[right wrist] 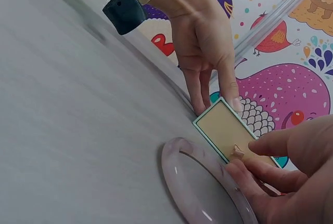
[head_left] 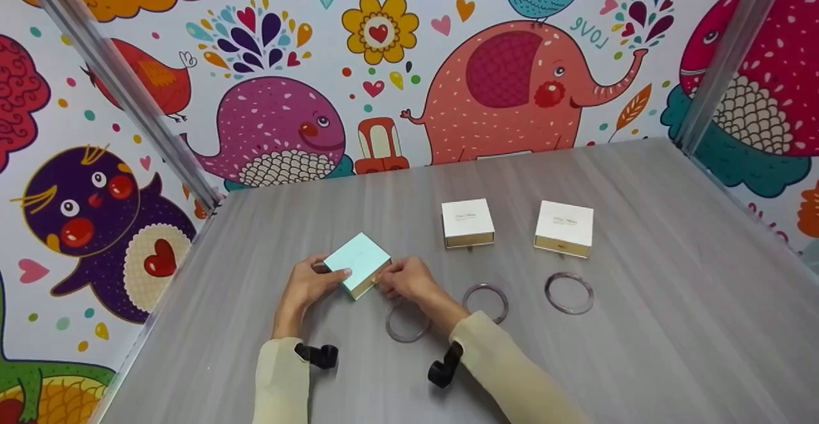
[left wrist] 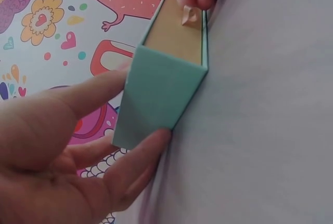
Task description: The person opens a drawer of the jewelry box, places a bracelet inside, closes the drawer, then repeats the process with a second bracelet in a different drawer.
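Note:
In the head view, my left hand [head_left: 306,288] grips a mint-green drawer box [head_left: 357,259], its thumb on the lid and its fingers at the far side. The box's gold drawer front [right wrist: 221,125] faces my right hand [head_left: 409,278]. A small ribbon pull tab [right wrist: 237,152] sticks out of that front. The right fingertips [right wrist: 260,145] are bent beside the tab, which shows whole in both wrist views, not visibly pinched. Just below the right hand lies a pale purple bangle [head_left: 388,328], partly hidden by the right wrist in the head view.
Two white drawer boxes [head_left: 468,216] [head_left: 564,220] stand further back to the right on the grey table [head_left: 665,347]. Two more bangles [head_left: 505,306] [head_left: 592,296] lie in front of them. A wall with printed cartoon animals [head_left: 505,104] closes off the back.

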A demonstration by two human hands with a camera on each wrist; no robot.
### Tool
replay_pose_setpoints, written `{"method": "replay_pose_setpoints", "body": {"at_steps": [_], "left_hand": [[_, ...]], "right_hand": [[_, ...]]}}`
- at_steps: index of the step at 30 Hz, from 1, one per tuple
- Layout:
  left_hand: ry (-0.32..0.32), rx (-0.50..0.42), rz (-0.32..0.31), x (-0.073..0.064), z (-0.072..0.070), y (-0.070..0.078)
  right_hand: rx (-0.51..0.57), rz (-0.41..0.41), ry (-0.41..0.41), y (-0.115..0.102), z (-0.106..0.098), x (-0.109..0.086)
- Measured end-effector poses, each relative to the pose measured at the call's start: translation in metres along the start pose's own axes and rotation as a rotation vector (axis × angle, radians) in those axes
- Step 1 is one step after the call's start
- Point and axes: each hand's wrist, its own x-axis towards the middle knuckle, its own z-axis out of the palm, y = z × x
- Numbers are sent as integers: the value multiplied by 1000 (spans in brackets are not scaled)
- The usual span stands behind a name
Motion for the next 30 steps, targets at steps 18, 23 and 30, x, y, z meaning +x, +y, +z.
{"method": "replay_pose_setpoints", "body": {"at_steps": [18,23,30], "left_hand": [[7,72,18,-2,-5,-1],[19,78,29,-1,-3,-3],[15,27,32,0,0,-4]], "right_hand": [[-97,-111,-25,3,3,0],[-107,-119,-21,4,3,0],[-149,-140,26,0,4,-5]]}}
